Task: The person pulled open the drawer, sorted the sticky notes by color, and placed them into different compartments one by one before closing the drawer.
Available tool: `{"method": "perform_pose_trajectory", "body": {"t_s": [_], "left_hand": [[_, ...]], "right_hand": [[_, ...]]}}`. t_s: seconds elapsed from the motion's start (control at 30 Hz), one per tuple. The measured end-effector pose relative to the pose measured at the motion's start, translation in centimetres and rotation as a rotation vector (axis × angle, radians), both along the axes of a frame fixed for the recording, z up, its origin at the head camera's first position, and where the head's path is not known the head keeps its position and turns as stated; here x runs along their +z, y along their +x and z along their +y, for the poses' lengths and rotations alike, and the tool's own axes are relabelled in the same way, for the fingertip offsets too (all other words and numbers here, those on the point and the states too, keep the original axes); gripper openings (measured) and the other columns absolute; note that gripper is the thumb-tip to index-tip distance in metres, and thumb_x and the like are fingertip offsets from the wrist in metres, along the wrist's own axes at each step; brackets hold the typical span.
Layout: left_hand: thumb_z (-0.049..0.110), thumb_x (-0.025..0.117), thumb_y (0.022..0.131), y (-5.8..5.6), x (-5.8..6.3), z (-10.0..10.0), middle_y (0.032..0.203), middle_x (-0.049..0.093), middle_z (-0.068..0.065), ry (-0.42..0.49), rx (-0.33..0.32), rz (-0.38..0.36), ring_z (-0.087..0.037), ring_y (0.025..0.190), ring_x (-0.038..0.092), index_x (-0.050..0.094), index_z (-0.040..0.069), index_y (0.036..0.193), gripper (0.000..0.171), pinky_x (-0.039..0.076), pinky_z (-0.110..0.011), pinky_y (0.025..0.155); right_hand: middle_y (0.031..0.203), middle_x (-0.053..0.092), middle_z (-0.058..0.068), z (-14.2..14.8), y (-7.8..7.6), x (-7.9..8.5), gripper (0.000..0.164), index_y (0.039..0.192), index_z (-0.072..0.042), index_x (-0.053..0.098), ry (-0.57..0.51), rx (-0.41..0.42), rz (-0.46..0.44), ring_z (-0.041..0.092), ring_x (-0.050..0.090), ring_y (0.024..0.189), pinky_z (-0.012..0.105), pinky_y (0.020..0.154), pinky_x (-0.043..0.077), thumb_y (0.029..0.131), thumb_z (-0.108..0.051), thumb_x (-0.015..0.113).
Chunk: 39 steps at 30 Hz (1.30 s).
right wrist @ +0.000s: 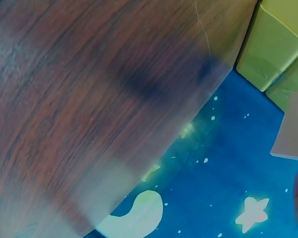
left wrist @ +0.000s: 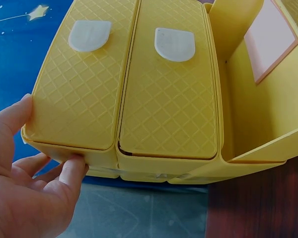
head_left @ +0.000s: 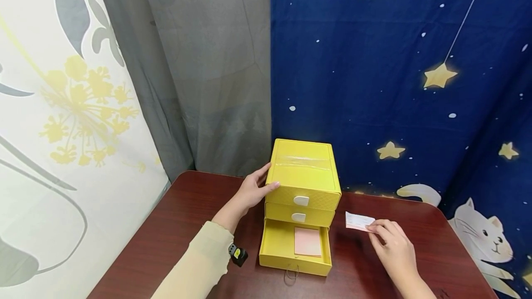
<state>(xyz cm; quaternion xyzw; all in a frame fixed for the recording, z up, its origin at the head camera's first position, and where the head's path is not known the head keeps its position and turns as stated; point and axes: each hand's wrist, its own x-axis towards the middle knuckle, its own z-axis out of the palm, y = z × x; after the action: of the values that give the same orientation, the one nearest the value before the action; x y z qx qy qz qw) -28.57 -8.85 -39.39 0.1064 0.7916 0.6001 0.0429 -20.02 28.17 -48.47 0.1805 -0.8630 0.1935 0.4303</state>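
Note:
A yellow three-drawer unit stands on the table, its bottom drawer pulled out and the upper two closed. Inside that drawer lies a pink rectangular note pad. My left hand rests against the unit's upper left corner, thumb at the top front edge and fingertips on the side. To the right of the unit, my right hand pinches a small white paper slip with faint print, above the table. In the right wrist view the slip shows only in part at the edge.
White tabs mark the two closed drawers, and a thin loop hangs at the open drawer's front. The dark red-brown table backs onto a grey curtain and a blue star-patterned one.

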Motion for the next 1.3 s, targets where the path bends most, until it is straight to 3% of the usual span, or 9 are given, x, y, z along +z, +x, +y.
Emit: {"method": "perform_pose_trajectory", "body": {"t_s": [0.07, 0.13, 0.23, 0.3, 0.4, 0.47, 1.0, 1.3], "left_hand": [[0.033, 0.069, 0.086, 0.0, 0.0, 0.0, 0.154, 0.03, -0.002, 0.002, 0.0, -0.001, -0.023, 0.14, 0.031, 0.028, 0.023, 0.15, 0.077, 0.039, -0.041, 0.106], [0.034, 0.069, 0.086, 0.0, 0.0, 0.0, 0.154, 0.03, -0.002, 0.006, 0.0, 0.001, -0.023, 0.141, 0.031, 0.029, 0.023, 0.15, 0.076, 0.039, -0.042, 0.106], [0.034, 0.069, 0.086, 0.0, 0.0, 0.0, 0.154, 0.03, -0.002, 0.007, 0.001, 0.001, -0.023, 0.141, 0.031, 0.029, 0.024, 0.15, 0.076, 0.039, -0.042, 0.106], [0.034, 0.069, 0.086, 0.0, 0.0, 0.0, 0.154, 0.03, -0.002, 0.003, 0.002, 0.001, -0.023, 0.141, 0.031, 0.029, 0.023, 0.15, 0.076, 0.039, -0.042, 0.106], [0.034, 0.069, 0.086, 0.1, 0.0, 0.0, 0.154, 0.03, -0.002, 0.002, 0.003, -0.005, -0.022, 0.141, 0.031, 0.028, 0.023, 0.15, 0.077, 0.039, -0.041, 0.107], [0.034, 0.069, 0.086, 0.1, 0.0, 0.0, 0.154, 0.03, -0.002, 0.002, 0.004, -0.007, -0.022, 0.141, 0.031, 0.029, 0.023, 0.15, 0.077, 0.039, -0.041, 0.107], [0.03, 0.068, 0.087, 0.4, 0.4, 0.1, 0.155, 0.028, -0.003, 0.012, 0.0, -0.029, -0.024, 0.141, 0.029, 0.028, 0.024, 0.15, 0.075, 0.038, -0.043, 0.107], [0.021, 0.065, 0.091, 2.2, 2.8, 0.3, 0.155, 0.028, -0.01, 0.0, -0.004, -0.032, -0.029, 0.141, 0.03, 0.026, 0.013, 0.151, 0.072, 0.038, -0.044, 0.107]], "right_hand": [[0.085, 0.066, -0.005, -0.1, 0.1, 0.1, 0.02, 0.081, -0.013, 0.073, 0.006, 0.0, -0.014, 0.012, 0.054, 0.082, 0.029, 0.067, 0.043, 0.086, -0.029, 0.063], [0.086, 0.066, -0.005, -0.3, 0.3, 0.2, 0.007, 0.081, -0.014, 0.073, 0.008, 0.008, -0.02, 0.012, 0.054, 0.082, 0.028, 0.067, 0.043, 0.079, -0.019, 0.069], [0.086, 0.065, -0.006, -0.6, 0.4, 0.3, 0.01, 0.081, -0.014, 0.073, 0.015, 0.026, -0.002, 0.011, 0.053, 0.081, 0.027, 0.066, 0.042, 0.072, -0.011, 0.07], [0.085, 0.065, -0.006, -0.8, 0.5, 0.3, 0.007, 0.08, -0.015, 0.073, 0.015, 0.049, 0.033, 0.011, 0.052, 0.079, 0.026, 0.064, 0.042, 0.08, -0.019, 0.067], [0.084, 0.064, -0.007, -1.3, 0.5, 0.2, 0.031, 0.079, -0.014, 0.072, 0.017, 0.085, 0.082, 0.011, 0.052, 0.077, 0.025, 0.064, 0.041, 0.094, -0.035, 0.054], [0.084, 0.064, -0.007, -1.5, 0.5, 0.1, 0.041, 0.078, -0.014, 0.072, 0.018, 0.109, 0.1, 0.011, 0.051, 0.076, 0.024, 0.064, 0.041, 0.098, -0.04, 0.046], [0.085, 0.063, -0.008, -2.5, 1.1, -0.5, 0.04, 0.078, -0.017, 0.072, 0.052, 0.176, 0.105, 0.01, 0.052, 0.078, 0.022, 0.067, 0.041, 0.098, -0.04, 0.046], [0.085, 0.063, -0.008, -3.2, 1.4, -0.3, 0.036, 0.08, -0.018, 0.073, 0.054, 0.224, 0.119, 0.008, 0.051, 0.078, 0.019, 0.067, 0.043, 0.097, -0.038, 0.048]]}}
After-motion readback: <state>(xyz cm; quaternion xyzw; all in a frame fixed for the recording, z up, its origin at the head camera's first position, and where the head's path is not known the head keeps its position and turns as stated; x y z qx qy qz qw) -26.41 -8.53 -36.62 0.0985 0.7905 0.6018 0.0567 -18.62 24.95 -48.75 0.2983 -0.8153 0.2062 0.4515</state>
